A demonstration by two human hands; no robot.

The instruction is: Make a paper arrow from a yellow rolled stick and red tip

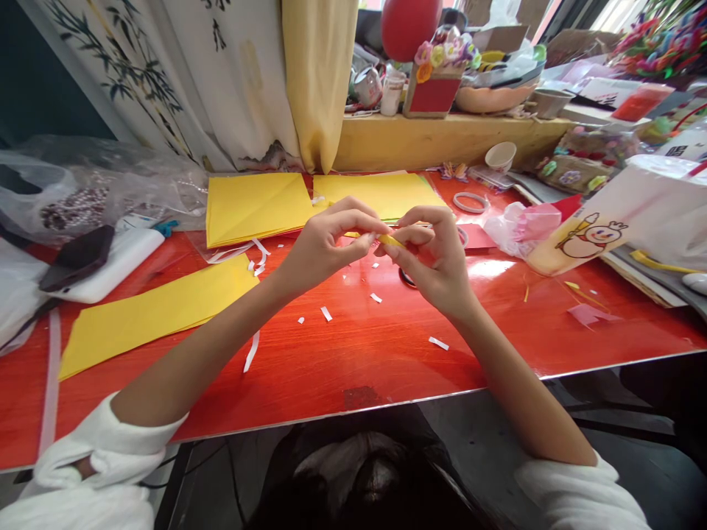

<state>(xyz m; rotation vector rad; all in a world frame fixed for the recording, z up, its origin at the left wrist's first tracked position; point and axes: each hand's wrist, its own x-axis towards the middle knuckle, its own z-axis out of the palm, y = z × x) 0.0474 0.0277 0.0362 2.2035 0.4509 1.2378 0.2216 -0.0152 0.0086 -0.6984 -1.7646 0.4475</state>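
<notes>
Pinching a small yellow piece between them, the left hand and the right hand are holding their fingers nearly closed above the middle of the table. This piece is apparently only partly shaped; yellow sheets along the far edge and yellow strips toward the left edge are lying flat, seemingly unused. White scraps are suggesting finished cutting. Fingertips are covering much of the piece, and the right hand is partly hiding a dark curved object.

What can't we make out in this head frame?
- Yellow piece, head view: full shape covered by fingers of the left hand and right hand.
- Dark curved item, head view: mostly behind the right hand.
- White plastic bag, head view: cut off by the left edge.
</notes>
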